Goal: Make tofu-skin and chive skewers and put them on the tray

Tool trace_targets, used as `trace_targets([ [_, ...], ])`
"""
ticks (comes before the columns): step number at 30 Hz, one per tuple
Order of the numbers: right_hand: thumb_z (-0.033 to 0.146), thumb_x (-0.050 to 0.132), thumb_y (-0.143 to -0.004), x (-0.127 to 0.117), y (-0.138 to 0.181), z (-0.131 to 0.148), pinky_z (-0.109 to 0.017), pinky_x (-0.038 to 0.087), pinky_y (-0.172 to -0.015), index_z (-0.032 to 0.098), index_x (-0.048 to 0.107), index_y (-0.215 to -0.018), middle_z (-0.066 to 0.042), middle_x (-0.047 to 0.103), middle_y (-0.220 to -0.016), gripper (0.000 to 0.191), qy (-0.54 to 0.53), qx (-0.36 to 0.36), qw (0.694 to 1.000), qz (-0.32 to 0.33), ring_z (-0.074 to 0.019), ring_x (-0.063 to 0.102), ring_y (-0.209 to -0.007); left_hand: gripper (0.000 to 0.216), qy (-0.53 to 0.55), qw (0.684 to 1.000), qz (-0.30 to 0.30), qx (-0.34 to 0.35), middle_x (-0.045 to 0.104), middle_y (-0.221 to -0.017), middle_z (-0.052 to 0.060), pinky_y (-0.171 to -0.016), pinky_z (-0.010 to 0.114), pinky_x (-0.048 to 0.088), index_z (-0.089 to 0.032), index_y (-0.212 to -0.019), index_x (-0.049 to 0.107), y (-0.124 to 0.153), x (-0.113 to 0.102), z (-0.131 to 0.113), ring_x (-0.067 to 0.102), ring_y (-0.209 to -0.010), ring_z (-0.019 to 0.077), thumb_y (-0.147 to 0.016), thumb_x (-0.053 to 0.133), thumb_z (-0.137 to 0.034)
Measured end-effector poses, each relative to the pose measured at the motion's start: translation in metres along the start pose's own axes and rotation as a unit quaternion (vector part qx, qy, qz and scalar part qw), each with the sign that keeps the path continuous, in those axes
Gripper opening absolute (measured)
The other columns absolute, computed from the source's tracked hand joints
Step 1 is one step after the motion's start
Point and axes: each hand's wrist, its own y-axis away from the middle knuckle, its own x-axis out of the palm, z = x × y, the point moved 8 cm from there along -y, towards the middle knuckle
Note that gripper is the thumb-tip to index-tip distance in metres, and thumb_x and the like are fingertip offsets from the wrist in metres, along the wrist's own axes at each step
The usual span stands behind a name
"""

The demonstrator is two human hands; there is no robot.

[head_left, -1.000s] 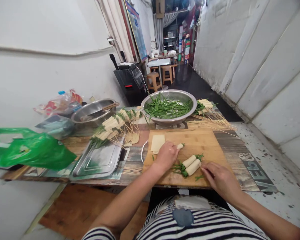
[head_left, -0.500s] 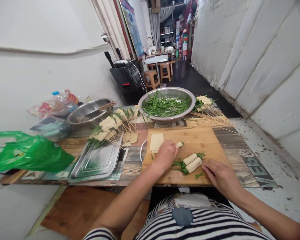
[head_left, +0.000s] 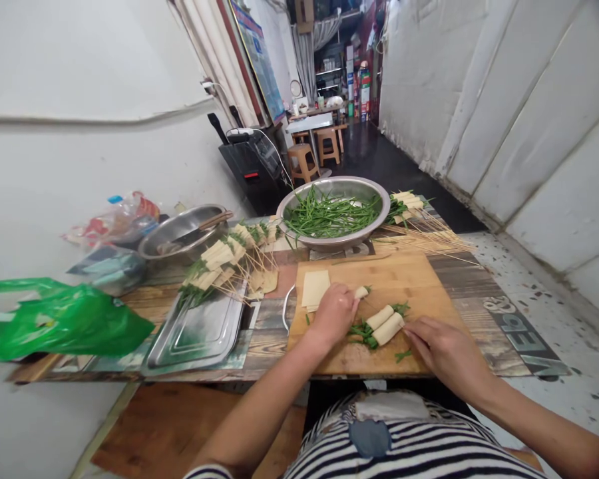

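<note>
On the wooden cutting board [head_left: 409,279], my left hand [head_left: 335,311] is closed around a small tofu-skin roll [head_left: 362,293] with green tips poking out. My right hand [head_left: 442,342] is pinched at the right of two more tofu-skin rolls [head_left: 387,326] filled with green chives. A thin bamboo skewer appears to be between its fingertips; most of it is hidden by the rolls. Beside my left hand lies a stack of flat tofu-skin sheets [head_left: 315,287]. Loose chive bits [head_left: 402,356] rest near my right fingertips.
Behind the board stands a metal basin [head_left: 334,243] of chives. Skewered rolls [head_left: 217,256] lie across a metal tray [head_left: 199,339] on the left, more skewered rolls [head_left: 408,203] at back right. A steel bowl [head_left: 152,246] and green plastic bag [head_left: 64,319] sit far left.
The view has shifted slightly, so the table sits a little lower in the picture. Both hands keep nearly the same places on the board, the left still gripping its roll.
</note>
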Motion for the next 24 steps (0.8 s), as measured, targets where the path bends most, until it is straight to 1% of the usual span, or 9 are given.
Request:
trace_targets([
  [3,0.019,0.037,-0.096,0.002,-0.003,0.002,-0.027,0.045,-0.060,0.018,0.063,-0.077,-0.003,0.064,-0.071,0.032,0.007,0.001,1.000,0.002,-0.0157,0.061,-0.065,0.017,0.007,1.000,-0.012,-0.001,0.060,-0.076,0.006,-0.075,0.031,0.046,-0.013,-0.076,0.064,0.001,0.000,0.001,0.055,-0.079,0.0192,-0.089,0.056,-0.019],
  [7,0.017,0.036,-0.095,0.009,-0.006,0.000,-0.028,0.045,-0.058,0.018,0.062,-0.074,-0.003,0.061,-0.067,0.033,0.004,0.007,1.000,0.006,-0.0155,0.058,-0.061,0.015,0.027,1.000,-0.017,0.001,0.061,-0.077,0.007,-0.074,0.031,0.046,-0.013,-0.079,0.065,0.002,-0.001,0.002,0.055,-0.080,0.0193,-0.089,0.055,-0.017],
  [10,0.016,0.035,-0.094,0.015,-0.011,-0.001,-0.028,0.046,-0.059,0.018,0.063,-0.076,-0.004,0.061,-0.067,0.033,-0.008,0.004,1.000,0.016,-0.0159,0.058,-0.061,0.018,0.044,0.999,-0.013,0.003,0.062,-0.078,0.007,-0.074,0.031,0.046,-0.013,-0.079,0.065,0.003,-0.002,0.002,0.054,-0.079,0.0193,-0.091,0.052,-0.018],
  [14,0.018,0.034,-0.095,0.017,-0.023,0.000,-0.029,0.048,-0.061,0.017,0.064,-0.077,-0.006,0.064,-0.070,0.035,-0.020,-0.002,1.000,0.004,-0.0168,0.059,-0.064,0.022,0.076,0.997,-0.011,-0.001,0.063,-0.078,0.007,-0.075,0.030,0.045,-0.014,-0.079,0.066,0.003,-0.003,0.002,0.054,-0.078,0.0182,-0.092,0.048,-0.018],
  [17,0.019,0.034,-0.095,0.020,-0.032,-0.001,-0.030,0.048,-0.062,0.018,0.063,-0.074,-0.006,0.064,-0.069,0.036,-0.019,0.001,1.000,-0.005,-0.0167,0.059,-0.064,0.027,0.103,0.995,0.004,-0.002,0.062,-0.075,0.006,-0.071,0.028,0.044,-0.015,-0.075,0.066,0.001,-0.003,0.005,0.054,-0.073,0.0163,-0.093,0.046,-0.018],
  [20,0.017,0.035,-0.095,0.029,-0.037,-0.003,-0.030,0.049,-0.062,0.017,0.063,-0.074,-0.006,0.064,-0.069,0.035,-0.010,-0.009,1.000,-0.008,-0.0170,0.059,-0.064,0.031,0.145,0.989,0.034,0.005,0.064,-0.074,0.007,-0.067,0.026,0.044,-0.014,-0.073,0.066,-0.004,-0.004,0.009,0.055,-0.070,0.0150,-0.093,0.044,-0.017],
  [22,0.015,0.037,-0.094,0.035,-0.038,-0.004,-0.030,0.049,-0.064,0.016,0.063,-0.076,-0.006,0.064,-0.071,0.032,-0.006,-0.020,1.000,-0.006,-0.0173,0.060,-0.066,0.031,0.171,0.983,0.057,0.014,0.066,-0.077,0.007,-0.068,0.026,0.045,-0.014,-0.074,0.067,-0.006,-0.006,0.009,0.058,-0.072,0.0149,-0.093,0.043,-0.018],
  [24,0.013,0.039,-0.093,0.040,-0.038,-0.005,-0.030,0.050,-0.066,0.015,0.064,-0.077,-0.007,0.065,-0.072,0.030,-0.003,-0.024,1.000,-0.005,-0.0177,0.061,-0.069,0.026,0.172,0.982,0.074,0.019,0.067,-0.079,0.007,-0.071,0.026,0.046,-0.015,-0.077,0.067,-0.006,-0.008,0.008,0.059,-0.076,0.0159,-0.091,0.047,-0.024],
])
